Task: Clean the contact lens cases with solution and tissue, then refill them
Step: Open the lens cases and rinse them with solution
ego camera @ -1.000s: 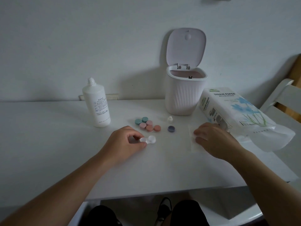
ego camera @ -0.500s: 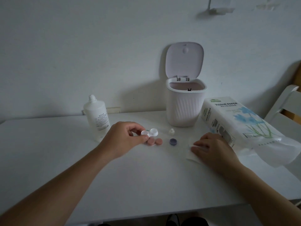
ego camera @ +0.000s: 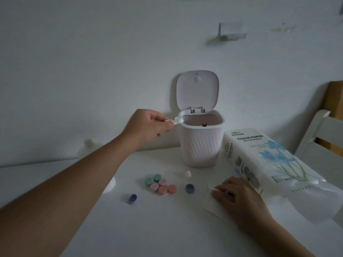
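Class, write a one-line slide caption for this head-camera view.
Left hand holds clear lens case at open bin's rim; right hand presses tissue.

Both forearms are bare from the edge of the picture to the wrist, with no sleeve or cuff showing on either. The left hand (ego camera: 148, 125) carries no ring, watch, strap or glove that can be seen, and its visible thumbnail is short and plain. The right hand (ego camera: 239, 195) is likewise ungloved, its wrist unadorned. Dim light leaves finer detail on the fingers too soft to tell.
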### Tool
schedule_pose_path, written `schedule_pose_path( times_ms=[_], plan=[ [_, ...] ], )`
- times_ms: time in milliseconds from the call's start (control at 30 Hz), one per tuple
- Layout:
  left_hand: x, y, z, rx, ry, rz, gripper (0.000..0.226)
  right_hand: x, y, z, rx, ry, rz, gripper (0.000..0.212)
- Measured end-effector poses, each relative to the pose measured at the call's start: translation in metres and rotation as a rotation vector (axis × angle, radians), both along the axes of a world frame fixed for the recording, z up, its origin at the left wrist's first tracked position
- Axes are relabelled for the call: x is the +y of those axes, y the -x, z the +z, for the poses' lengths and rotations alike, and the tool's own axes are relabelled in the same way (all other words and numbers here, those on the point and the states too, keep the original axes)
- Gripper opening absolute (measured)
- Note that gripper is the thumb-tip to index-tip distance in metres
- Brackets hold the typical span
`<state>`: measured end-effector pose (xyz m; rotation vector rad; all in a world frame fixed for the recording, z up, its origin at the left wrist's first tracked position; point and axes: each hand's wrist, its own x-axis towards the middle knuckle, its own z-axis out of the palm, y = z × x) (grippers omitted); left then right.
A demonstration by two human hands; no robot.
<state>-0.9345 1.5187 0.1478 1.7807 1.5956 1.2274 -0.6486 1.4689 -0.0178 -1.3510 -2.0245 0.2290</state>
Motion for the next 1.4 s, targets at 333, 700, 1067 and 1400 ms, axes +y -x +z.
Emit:
schedule_pose_path(
  times_ms=[333,700,1067,1400],
  plan=[
    [0.073,-0.044,0.040,0.492,-0.117,-0.066,0.022,0.000,-0.001,0.001,0.065,0.013,0.027,0.011],
    [0.092,-0.064,0.055,1.380,-0.480,-0.376,0.021,0.002,-0.004,-0.001,0.068,0.012,0.055,0.019],
    [0.079,-0.057,0.051,1.461,-0.627,-0.356,0.025,0.000,-0.001,0.005,0.066,0.016,0.055,0.017],
    [0.072,-0.054,0.046,1.513,-0.607,-0.365,0.019,-0.002,0.000,0.007,0.075,0.040,0.052,0.017]
  ],
)
